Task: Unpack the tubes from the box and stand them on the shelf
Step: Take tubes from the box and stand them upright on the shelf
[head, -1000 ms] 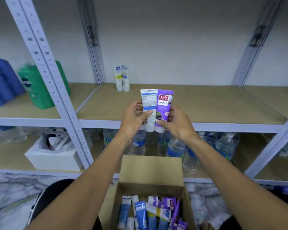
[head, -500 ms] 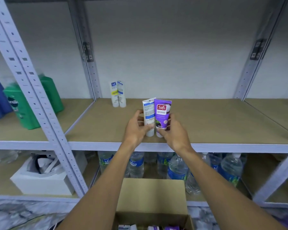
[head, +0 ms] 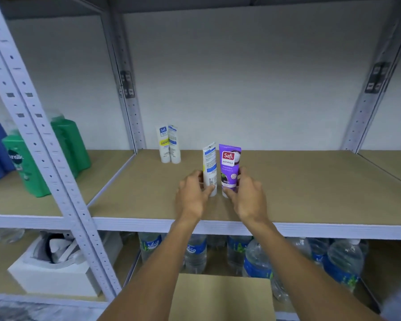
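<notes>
My left hand [head: 193,197] grips a white tube [head: 210,165] with blue print, cap down, over the brown shelf board [head: 310,181]. Beside it my right hand [head: 249,198] holds a purple Safi tube [head: 229,166], also cap down. Both tubes stand upright side by side near the middle of the shelf, caps at or just above the board. Two white Safi tubes [head: 169,144] stand together further back on the left. Only a flap of the cardboard box [head: 222,297] shows at the bottom edge; its contents are out of view.
A grey perforated upright [head: 46,158] stands left of the bay, another post [head: 127,89] behind the two tubes. Green bottles [head: 26,167] and blue ones fill the left bay. Water bottles [head: 195,253] and a white foam block [head: 53,274] sit on the lower shelf.
Both hands moved forward and down over the shelf with their tubes, from in front of the shelf edge to the board. The view tilted up, so the box's contents dropped out of sight.
</notes>
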